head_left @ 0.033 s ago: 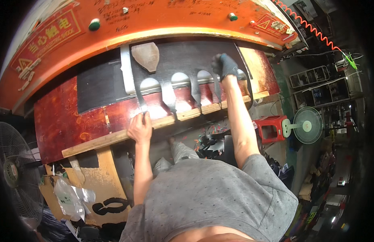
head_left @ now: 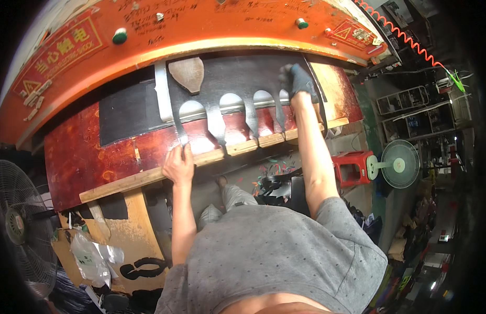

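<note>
Glare on tabletop (head_left: 96,162), blurred right fingers (head_left: 286,78), black fisheye edges

The gloved right hand (head_left: 299,83) is partly blurred; the left hand (head_left: 178,164) hides the end of one black strip (head_left: 178,127). The picture's top edge crops the orange machine (head_left: 211,26).

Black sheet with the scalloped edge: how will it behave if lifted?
The black sheet is probably floppy: its narrow strips bend down over the wooden edging. Likely light for its size, as it looks thin. The strips may tangle, being slim and separate.
</note>
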Demonstrator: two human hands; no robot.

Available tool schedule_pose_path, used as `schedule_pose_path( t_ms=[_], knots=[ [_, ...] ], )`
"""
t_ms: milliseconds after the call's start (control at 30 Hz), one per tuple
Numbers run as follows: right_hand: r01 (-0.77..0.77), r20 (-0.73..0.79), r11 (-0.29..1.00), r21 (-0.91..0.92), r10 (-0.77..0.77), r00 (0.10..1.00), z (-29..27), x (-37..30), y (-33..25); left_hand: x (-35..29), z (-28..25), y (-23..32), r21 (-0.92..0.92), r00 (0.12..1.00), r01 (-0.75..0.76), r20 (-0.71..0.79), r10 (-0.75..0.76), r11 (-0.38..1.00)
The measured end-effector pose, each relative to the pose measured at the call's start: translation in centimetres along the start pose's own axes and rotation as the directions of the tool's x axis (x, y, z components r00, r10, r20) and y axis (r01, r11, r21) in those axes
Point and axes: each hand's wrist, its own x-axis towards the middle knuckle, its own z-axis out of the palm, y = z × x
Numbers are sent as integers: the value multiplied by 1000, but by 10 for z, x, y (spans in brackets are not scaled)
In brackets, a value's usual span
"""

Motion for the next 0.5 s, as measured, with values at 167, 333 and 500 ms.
schedule_pose_path(
  t_ms=[167, 333, 500],
  knots=[
    [143, 163, 961, 237, -185, 969, 7, 100, -53, 32, 27, -22, 105, 997, 64, 31, -68, 992],
    [141, 5, 990, 7, -141, 990, 11, 104, 0, 45, 70, -47, 253, 980, 155, 84, -181, 955],
    [545, 567, 333, -770, -36, 823, -26, -7, 94, 52, 83, -46, 221, 966, 252, -4, -258, 942]
  ],
)
